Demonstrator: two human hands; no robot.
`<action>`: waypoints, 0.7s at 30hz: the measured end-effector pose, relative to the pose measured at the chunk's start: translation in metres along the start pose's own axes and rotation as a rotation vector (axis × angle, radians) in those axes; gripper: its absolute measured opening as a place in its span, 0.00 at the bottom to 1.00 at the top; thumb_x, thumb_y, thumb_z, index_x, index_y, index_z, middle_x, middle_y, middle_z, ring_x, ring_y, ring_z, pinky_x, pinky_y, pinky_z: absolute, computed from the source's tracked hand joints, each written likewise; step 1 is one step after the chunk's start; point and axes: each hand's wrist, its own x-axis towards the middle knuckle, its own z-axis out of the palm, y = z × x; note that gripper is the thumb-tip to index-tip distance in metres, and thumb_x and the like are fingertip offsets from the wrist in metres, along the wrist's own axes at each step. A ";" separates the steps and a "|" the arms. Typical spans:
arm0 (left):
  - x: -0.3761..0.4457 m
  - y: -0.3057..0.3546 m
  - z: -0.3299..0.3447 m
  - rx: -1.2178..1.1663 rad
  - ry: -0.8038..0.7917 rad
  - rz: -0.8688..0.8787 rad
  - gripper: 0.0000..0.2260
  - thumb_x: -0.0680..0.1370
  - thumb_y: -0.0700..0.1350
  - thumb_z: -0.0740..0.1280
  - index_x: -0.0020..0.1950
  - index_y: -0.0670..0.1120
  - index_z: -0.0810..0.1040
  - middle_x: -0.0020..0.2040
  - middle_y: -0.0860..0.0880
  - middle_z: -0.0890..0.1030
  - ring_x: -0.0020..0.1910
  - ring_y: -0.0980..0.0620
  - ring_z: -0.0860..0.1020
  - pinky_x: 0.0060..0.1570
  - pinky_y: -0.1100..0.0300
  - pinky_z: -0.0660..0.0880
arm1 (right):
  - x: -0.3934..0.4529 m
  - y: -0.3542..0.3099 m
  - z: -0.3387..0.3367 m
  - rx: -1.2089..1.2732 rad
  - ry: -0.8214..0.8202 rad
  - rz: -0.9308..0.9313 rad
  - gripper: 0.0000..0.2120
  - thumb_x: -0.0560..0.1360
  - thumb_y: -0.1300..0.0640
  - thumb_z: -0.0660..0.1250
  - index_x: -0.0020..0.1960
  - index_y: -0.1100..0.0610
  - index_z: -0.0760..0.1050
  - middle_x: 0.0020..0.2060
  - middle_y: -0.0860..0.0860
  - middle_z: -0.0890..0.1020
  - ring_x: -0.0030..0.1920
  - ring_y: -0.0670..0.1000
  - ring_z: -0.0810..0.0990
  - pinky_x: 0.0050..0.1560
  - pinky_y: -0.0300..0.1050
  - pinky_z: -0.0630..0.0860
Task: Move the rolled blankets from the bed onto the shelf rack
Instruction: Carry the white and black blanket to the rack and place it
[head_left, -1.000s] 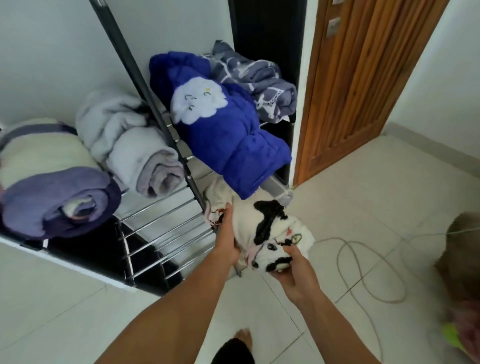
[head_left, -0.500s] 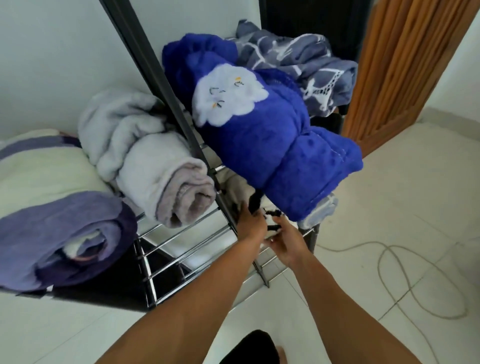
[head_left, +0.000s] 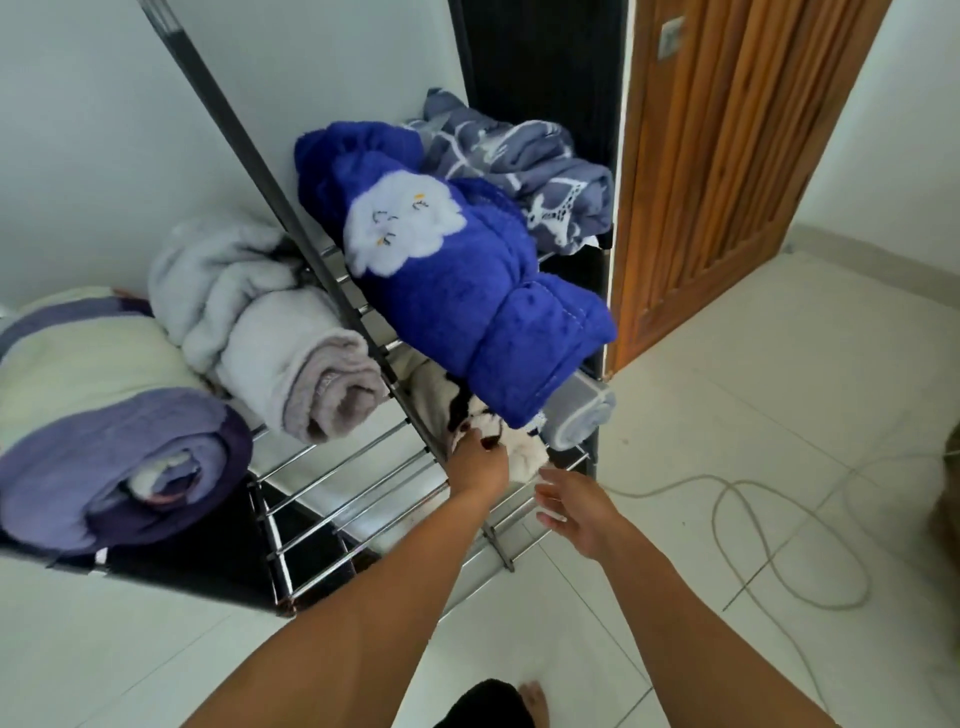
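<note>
White roll w/ black patches (head_left: 511, 441) sits on the lower shelf of the rack (head_left: 363, 499), right at the front edge, tucked under the big blue roll (head_left: 467, 306). Left hand (head_left: 480, 462) is on it, fingers pressed into the near end; can't tell if it's pinching the fabric or just pushing. Right hand (head_left: 576, 512) is off it, fingers spread, hovering just beside the front rail.

Risks, as I read it: the white roll is only partly in, near end at the lip. Let go too soon and it could slide out onto the floor tiles (head_left: 753, 415), or unroll. Push too hard and it may nudge the small pale blue roll (head_left: 579, 418) beside it, which is already poking past the edge. The blue roll above overhangs its shelf a lot; a bump from below could tip it.

What's holding what: upper shelf has the blue roll and a grey patterned blanket (head_left: 530, 176) behind it. Left section carries a grey fluffy roll (head_left: 291, 364) and a purple-and-cream roll (head_left: 114, 447). A cable (head_left: 779, 545) loops on the floor near the feet, so there's a trip chance when stepping back.
</note>
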 end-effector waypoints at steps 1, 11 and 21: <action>-0.013 0.001 0.004 0.033 -0.008 0.018 0.21 0.77 0.40 0.61 0.70 0.40 0.70 0.69 0.43 0.74 0.66 0.43 0.74 0.67 0.53 0.70 | -0.012 0.002 -0.013 0.008 0.004 0.001 0.03 0.76 0.57 0.64 0.48 0.57 0.73 0.35 0.51 0.75 0.34 0.48 0.71 0.45 0.43 0.73; -0.168 0.027 0.083 0.436 -0.425 0.158 0.19 0.78 0.47 0.64 0.66 0.39 0.73 0.67 0.41 0.75 0.66 0.43 0.73 0.62 0.58 0.69 | -0.172 0.029 -0.200 0.440 0.111 -0.043 0.03 0.76 0.61 0.64 0.49 0.59 0.76 0.41 0.55 0.79 0.39 0.52 0.77 0.45 0.44 0.75; -0.374 0.087 0.249 0.550 -0.947 0.631 0.05 0.74 0.49 0.67 0.40 0.50 0.77 0.43 0.46 0.80 0.45 0.47 0.80 0.45 0.58 0.73 | -0.402 0.157 -0.385 0.994 0.596 -0.498 0.07 0.78 0.59 0.60 0.42 0.55 0.73 0.28 0.49 0.78 0.28 0.46 0.77 0.32 0.36 0.76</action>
